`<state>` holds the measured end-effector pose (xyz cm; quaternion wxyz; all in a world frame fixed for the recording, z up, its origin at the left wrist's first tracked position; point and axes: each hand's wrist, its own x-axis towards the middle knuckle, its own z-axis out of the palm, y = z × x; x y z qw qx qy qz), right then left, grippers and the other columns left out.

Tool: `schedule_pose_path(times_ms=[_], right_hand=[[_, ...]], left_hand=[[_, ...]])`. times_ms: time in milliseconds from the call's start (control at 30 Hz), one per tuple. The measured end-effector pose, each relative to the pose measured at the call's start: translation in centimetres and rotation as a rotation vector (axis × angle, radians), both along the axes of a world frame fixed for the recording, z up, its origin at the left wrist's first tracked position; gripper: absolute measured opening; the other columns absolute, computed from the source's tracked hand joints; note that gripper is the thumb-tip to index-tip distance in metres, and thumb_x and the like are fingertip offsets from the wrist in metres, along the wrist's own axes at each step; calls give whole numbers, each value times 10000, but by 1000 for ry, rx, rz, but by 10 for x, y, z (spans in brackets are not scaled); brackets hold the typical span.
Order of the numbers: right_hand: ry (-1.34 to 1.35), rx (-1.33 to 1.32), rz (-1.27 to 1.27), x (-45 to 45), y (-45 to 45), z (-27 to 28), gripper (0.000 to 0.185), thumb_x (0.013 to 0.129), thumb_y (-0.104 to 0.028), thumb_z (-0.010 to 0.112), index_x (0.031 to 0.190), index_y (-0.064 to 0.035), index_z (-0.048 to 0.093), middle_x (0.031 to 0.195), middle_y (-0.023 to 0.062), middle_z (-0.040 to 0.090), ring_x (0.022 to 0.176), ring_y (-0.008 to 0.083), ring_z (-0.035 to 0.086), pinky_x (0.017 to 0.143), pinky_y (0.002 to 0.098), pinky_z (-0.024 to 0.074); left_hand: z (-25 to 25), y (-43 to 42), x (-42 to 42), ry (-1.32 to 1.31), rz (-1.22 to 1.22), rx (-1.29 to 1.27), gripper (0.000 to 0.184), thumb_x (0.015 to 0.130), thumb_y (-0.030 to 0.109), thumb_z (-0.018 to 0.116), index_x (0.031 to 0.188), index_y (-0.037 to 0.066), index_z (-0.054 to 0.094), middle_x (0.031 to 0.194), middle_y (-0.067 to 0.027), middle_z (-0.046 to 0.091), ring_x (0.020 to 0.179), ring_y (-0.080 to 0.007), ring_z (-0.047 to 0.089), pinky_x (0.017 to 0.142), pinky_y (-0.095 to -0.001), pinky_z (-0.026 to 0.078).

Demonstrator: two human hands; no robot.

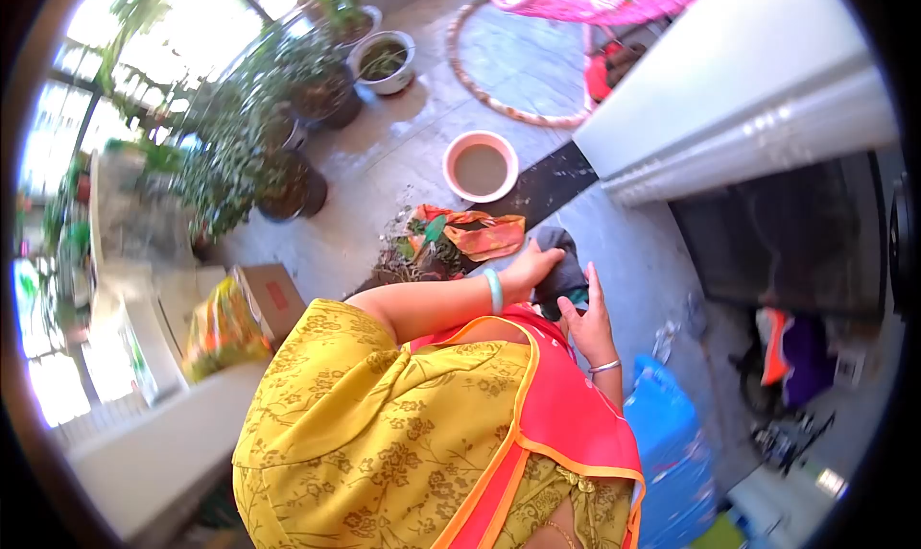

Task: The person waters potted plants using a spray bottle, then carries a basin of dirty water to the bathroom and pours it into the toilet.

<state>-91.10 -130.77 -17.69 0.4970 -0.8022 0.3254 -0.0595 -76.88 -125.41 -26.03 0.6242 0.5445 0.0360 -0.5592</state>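
Grey cloth [569, 273] in hand, near side of the basin [448, 168]

Surface: pale tiled floor [384, 160], with a dark strip [552, 182] running right of the basin. Potted plants [240, 155] stand left of the basin; a white cabinet [739, 79], upper right.
Cloth: below and right of the basin, bunched, long axis running roughly toward the wearer.
Left hand [526, 273]: fingers curled, gripping the cloth. Right hand [588, 328]: fingers extended, thumb apart, beside it; contact cannot be determined.
Clearance: soil debris [413, 256] and orange fabric [501, 239] crowd the basin's near side; bare tile separates basin and plants.
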Motion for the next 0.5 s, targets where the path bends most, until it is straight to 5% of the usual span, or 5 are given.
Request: schedule_pose_path(times_ms=[33, 67, 167, 367, 500], right_hand=[[-6, -166, 100, 9, -15, -1, 743, 787, -265, 640, 1354, -30, 221, 1290, 239, 354, 1149, 328, 432, 945, 365, 369], [24, -32, 113, 17, -29, -1, 824, 760, -279, 668, 1365, -20, 172, 1305, 250, 333, 1225, 330, 338, 1000, 374, 299], [-17, -77, 177, 29, -81, -28, 642, 745, -226, 692, 1277, -41, 382, 1171, 195, 510, 1061, 265, 513, 897, 338, 402], [-38, 50, 406, 41, -174, -26, 447, 743, -157, 680, 1135, -34, 504, 1017, 136, 576, 930, 203, 551, 822, 305, 431], [-94, 51, 442, 49, -234, -25, 401, 739, -137, 672, 1096, -28, 525, 955, 117, 596, 879, 184, 562, 794, 299, 440]], left_hand=[[20, -5, -2, -57, -4, 18, 325, 796, 99, 535, 1111, 58, 465, 979, -68, 550, 855, -149, 539, 718, -288, 470], [25, -13, -8, 0, 33, -23, 340, 801, 112, 534, 1124, 59, 442, 976, -69, 538, 855, -149, 531, 719, -287, 467], [46, -36, -13, 12, 119, -46, 367, 819, 132, 523, 1149, 50, 384, 966, -68, 506, 857, -145, 509, 718, -276, 457], [63, -86, -34, -19, 343, -89, 392, 836, 137, 518, 1182, 29, 368, 961, -78, 505, 832, -138, 505, 679, -260, 449], [64, -107, -56, 78, 456, -156, 534, 872, 167, 502, 1346, 89, 268, 1121, -49, 467, 1021, -126, 470, 823, -305, 439]])
